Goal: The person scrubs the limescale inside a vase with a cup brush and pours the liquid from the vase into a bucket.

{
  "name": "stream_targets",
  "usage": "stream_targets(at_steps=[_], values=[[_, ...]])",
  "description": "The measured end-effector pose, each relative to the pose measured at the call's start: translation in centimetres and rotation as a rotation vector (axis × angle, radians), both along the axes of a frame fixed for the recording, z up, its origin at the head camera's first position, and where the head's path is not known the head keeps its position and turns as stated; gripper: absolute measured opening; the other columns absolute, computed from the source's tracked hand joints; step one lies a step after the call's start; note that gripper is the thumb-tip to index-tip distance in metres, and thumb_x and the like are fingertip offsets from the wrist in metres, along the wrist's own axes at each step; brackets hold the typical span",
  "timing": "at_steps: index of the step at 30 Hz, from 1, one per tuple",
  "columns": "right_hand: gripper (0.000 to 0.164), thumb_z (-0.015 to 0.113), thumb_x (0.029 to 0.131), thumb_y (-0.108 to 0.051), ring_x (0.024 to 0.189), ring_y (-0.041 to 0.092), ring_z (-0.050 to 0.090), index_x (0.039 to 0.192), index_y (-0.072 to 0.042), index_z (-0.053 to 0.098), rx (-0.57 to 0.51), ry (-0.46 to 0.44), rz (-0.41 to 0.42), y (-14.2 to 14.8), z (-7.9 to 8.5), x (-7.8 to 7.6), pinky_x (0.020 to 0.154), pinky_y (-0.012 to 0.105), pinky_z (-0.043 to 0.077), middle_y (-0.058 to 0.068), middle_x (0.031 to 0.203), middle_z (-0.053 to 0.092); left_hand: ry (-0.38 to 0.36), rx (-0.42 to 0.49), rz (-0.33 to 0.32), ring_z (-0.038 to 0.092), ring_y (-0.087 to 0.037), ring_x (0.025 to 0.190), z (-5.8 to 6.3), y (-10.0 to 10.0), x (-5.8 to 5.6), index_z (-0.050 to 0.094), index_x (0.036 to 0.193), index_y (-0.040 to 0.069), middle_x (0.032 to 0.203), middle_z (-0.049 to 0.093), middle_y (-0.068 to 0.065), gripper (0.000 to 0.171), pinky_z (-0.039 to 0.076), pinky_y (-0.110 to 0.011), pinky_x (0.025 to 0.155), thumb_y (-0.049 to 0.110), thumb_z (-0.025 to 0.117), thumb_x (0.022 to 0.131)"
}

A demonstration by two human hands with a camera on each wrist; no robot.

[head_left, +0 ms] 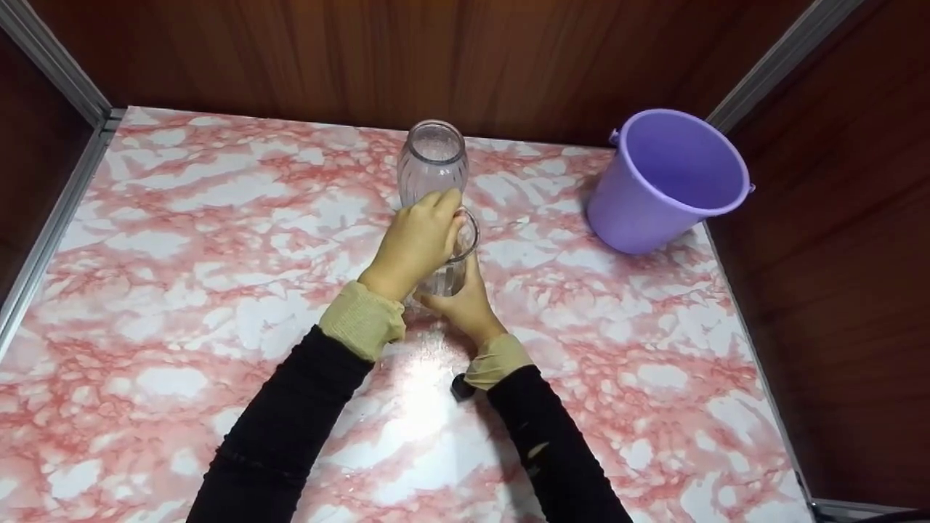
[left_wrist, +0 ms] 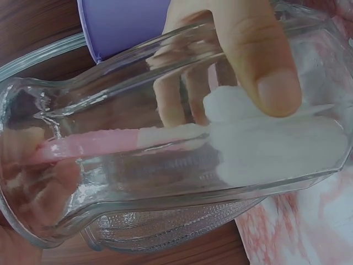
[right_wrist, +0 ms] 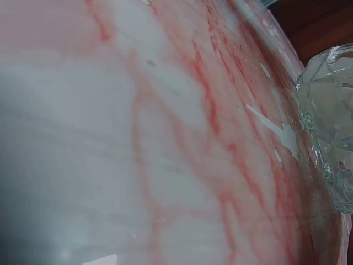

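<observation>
A clear glass vase (left_wrist: 127, 176) lies across the left wrist view, and in the head view its rim (head_left: 476, 243) shows between my hands. My left hand (head_left: 418, 236) reaches into its mouth, fingers gripping the pink end of a sponge brush (left_wrist: 91, 144). The brush's white head (left_wrist: 276, 146) is down inside the base end. Around the outside of the glass my right hand (head_left: 468, 301) holds the vase, its thumb (left_wrist: 276, 83) lying along the near side. Part of the faceted glass base (right_wrist: 331, 121) shows at the right edge of the right wrist view.
Just behind my left hand stands a second ribbed glass vase (head_left: 434, 171). A purple bucket (head_left: 639, 211) is at the back right of the red-and-white marbled table (head_left: 240, 240). Brown wooden panels (head_left: 363, 58) close in the back and sides.
</observation>
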State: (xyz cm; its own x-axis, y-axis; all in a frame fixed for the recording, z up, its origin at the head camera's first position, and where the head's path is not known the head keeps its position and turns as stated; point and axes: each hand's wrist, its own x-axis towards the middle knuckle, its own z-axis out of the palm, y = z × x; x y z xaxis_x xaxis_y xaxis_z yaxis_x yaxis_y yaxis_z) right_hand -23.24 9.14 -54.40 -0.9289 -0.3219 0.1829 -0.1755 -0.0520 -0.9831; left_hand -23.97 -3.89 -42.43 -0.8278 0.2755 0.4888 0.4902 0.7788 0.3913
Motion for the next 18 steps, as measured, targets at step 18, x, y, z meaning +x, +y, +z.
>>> stream_targets(at_steps=[18], values=[[0.112,0.086,0.067,-0.004,0.134,0.017,0.037,0.153,-0.014,0.015,0.036,0.065,-0.009,0.12,-0.05,-0.20,0.112,0.032,0.028,0.001,0.151,0.034,-0.092,0.108,-0.093,0.061,-0.030,0.076,0.28,-0.83,-0.25,0.055,0.094,0.000,0.082,0.060,-0.012,0.019,0.051,-0.042,0.068,0.017,0.060,0.096]])
